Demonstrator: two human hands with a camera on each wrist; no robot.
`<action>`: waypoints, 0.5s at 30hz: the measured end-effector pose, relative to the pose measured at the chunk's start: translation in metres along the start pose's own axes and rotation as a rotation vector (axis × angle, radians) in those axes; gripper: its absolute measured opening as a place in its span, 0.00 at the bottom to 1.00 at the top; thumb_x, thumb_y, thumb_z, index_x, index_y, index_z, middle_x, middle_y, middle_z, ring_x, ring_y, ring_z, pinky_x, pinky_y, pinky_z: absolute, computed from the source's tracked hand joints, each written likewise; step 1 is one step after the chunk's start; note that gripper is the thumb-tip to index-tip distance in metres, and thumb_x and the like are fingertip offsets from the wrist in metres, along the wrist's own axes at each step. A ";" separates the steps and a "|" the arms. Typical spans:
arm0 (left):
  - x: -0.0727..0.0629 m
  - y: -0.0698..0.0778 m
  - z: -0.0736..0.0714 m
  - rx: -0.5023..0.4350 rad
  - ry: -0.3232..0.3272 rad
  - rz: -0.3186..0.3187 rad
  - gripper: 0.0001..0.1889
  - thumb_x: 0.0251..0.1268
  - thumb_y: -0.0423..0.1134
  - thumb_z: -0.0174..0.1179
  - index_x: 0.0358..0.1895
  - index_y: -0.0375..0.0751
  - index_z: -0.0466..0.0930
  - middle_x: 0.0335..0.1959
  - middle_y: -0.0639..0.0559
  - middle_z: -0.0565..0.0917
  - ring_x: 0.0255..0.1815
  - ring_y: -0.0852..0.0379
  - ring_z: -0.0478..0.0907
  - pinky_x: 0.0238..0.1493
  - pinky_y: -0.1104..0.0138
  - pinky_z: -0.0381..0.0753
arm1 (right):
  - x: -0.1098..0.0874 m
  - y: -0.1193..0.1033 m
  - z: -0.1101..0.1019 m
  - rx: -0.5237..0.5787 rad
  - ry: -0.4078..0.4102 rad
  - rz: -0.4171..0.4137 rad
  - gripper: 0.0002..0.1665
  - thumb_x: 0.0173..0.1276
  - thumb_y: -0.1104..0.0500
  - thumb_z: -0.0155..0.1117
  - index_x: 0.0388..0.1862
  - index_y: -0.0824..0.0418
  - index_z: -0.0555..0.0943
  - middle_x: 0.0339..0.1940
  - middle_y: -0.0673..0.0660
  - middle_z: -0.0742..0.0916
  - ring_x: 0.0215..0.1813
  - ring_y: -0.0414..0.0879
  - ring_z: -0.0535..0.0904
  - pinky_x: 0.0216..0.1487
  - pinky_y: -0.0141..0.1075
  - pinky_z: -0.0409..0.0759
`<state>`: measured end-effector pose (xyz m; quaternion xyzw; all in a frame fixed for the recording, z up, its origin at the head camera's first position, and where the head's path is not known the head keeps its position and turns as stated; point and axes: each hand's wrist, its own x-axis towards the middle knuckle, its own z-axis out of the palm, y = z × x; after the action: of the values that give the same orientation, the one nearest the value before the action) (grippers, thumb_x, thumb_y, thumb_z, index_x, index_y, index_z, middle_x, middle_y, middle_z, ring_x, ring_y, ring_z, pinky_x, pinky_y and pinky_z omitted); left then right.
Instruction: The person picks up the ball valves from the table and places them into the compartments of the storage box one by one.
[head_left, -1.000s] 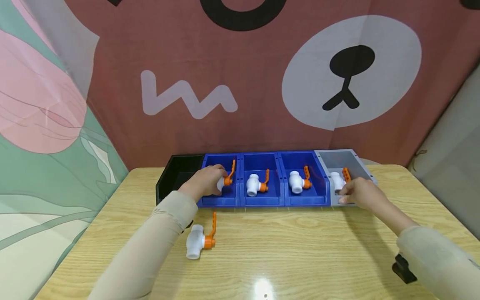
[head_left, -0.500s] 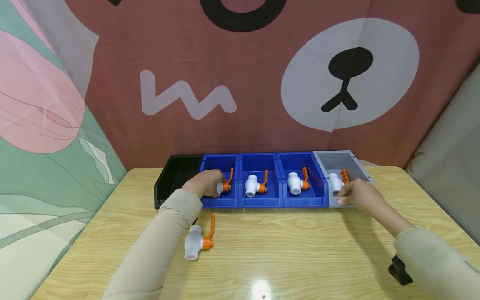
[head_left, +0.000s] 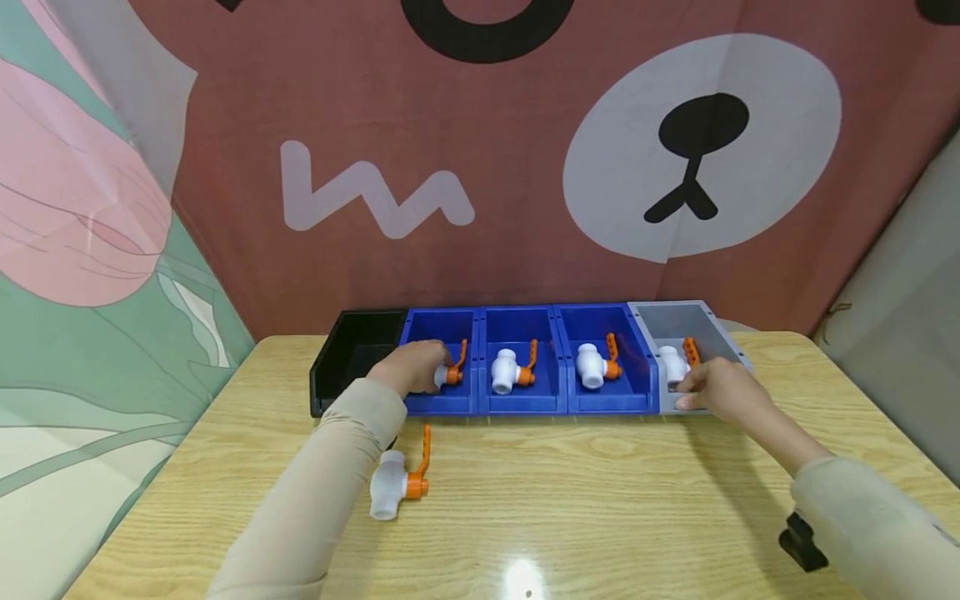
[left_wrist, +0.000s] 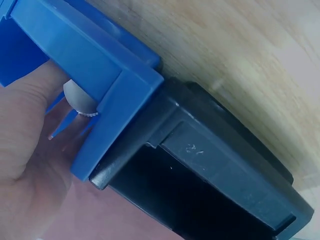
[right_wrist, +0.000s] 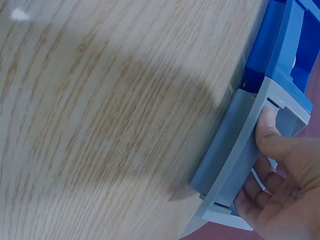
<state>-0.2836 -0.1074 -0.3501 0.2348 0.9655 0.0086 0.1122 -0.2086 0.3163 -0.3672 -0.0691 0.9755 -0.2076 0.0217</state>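
My left hand (head_left: 411, 367) reaches into the leftmost blue bin (head_left: 441, 406) and grips a ball valve (head_left: 453, 375) with a white body and orange handle. In the left wrist view, the white pipe end (left_wrist: 80, 98) shows by my thumb, with the other fingers mostly hidden by the bin. My right hand (head_left: 723, 389) is at the front of the grey bin (head_left: 675, 312), fingers bent right beside another ball valve (head_left: 672, 364). The right wrist view shows the right thumb (right_wrist: 270, 132) over the bin's front rim; I cannot tell whether the fingers hold the valve.
The middle blue bin (head_left: 523, 406) and right blue bin (head_left: 611, 406) each contain a ball valve. A black bin (head_left: 322, 387) ends the row at the left. Another ball valve (head_left: 390, 486) lies on the wooden table (head_left: 570, 500), by my left forearm. A printed cloth (head_left: 510, 258) hangs behind.
My left hand has moved slightly down and right, lowering the ball valve deeper into the leftmost blue bin. My right hand has stayed almost still at the grey bin.
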 end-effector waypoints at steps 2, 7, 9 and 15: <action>0.000 0.000 0.000 0.001 -0.003 -0.001 0.21 0.56 0.31 0.73 0.56 0.43 0.85 0.53 0.48 0.83 0.52 0.51 0.78 0.60 0.58 0.76 | 0.000 0.000 0.000 0.005 -0.001 0.003 0.12 0.57 0.60 0.76 0.36 0.68 0.87 0.36 0.64 0.88 0.41 0.63 0.82 0.42 0.56 0.79; -0.001 0.001 -0.002 -0.036 -0.010 -0.011 0.23 0.56 0.34 0.73 0.57 0.42 0.84 0.56 0.47 0.82 0.57 0.50 0.77 0.62 0.57 0.74 | -0.001 -0.001 -0.001 0.011 0.002 0.015 0.12 0.57 0.60 0.76 0.35 0.68 0.87 0.37 0.64 0.88 0.42 0.63 0.82 0.42 0.56 0.79; -0.002 0.002 -0.004 -0.060 -0.011 -0.014 0.23 0.57 0.34 0.73 0.58 0.41 0.83 0.57 0.47 0.82 0.58 0.49 0.76 0.64 0.56 0.73 | -0.001 -0.002 -0.001 0.012 0.003 0.020 0.12 0.57 0.60 0.76 0.35 0.68 0.87 0.37 0.64 0.88 0.42 0.63 0.82 0.42 0.56 0.79; -0.006 0.005 -0.010 -0.029 0.039 -0.028 0.19 0.66 0.40 0.66 0.59 0.43 0.82 0.60 0.46 0.80 0.62 0.47 0.75 0.64 0.53 0.72 | -0.001 -0.002 0.000 0.010 0.010 0.025 0.13 0.57 0.59 0.77 0.35 0.68 0.87 0.36 0.64 0.88 0.42 0.63 0.81 0.42 0.57 0.78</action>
<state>-0.2781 -0.1053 -0.3386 0.2196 0.9705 0.0254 0.0967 -0.2073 0.3149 -0.3665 -0.0558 0.9753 -0.2127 0.0201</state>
